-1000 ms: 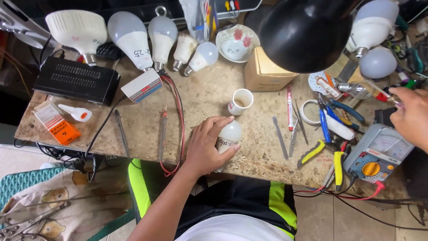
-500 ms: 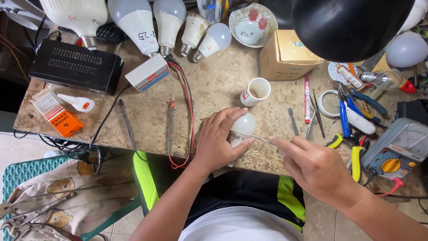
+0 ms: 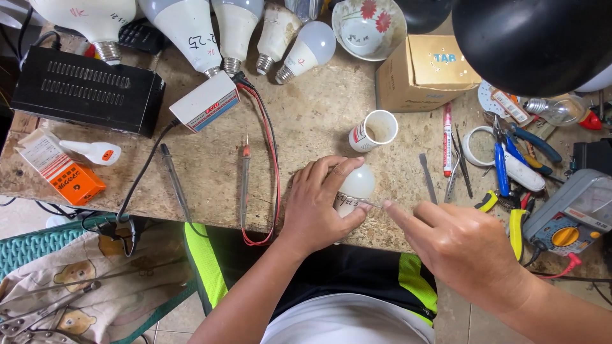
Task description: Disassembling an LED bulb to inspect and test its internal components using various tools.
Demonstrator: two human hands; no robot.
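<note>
- Our left hand (image 3: pixel 317 207) wraps around a small white LED bulb (image 3: pixel 354 190), fingers curled over its dome and thumb beneath, pinning it on the chipboard workbench (image 3: pixel 306 121) near the front edge.
- Our right hand (image 3: pixel 460 245) pinches a thin metal probe (image 3: pixel 368 204) between thumb and forefinger; its tip rests against the bulb's body just beside the left thumb.
- Just behind the bulb stands a short white plastic cup-like housing (image 3: pixel 375 129), apart from both hands.
- Left of the bulb lie two multimeter probes (image 3: pixel 245 181) with red and black leads running up to a small white box (image 3: pixel 205 102).
- Along the back edge: a row of larger white bulbs (image 3: pixel 236 28), a flowered bowl (image 3: pixel 368 27), a cardboard box (image 3: pixel 424 73).
- To the right: pliers (image 3: pixel 503 204), a red marker (image 3: pixel 447 140), a grey multimeter (image 3: pixel 570 216); a black lamp shade (image 3: pixel 532 41) overhangs that corner.
</note>
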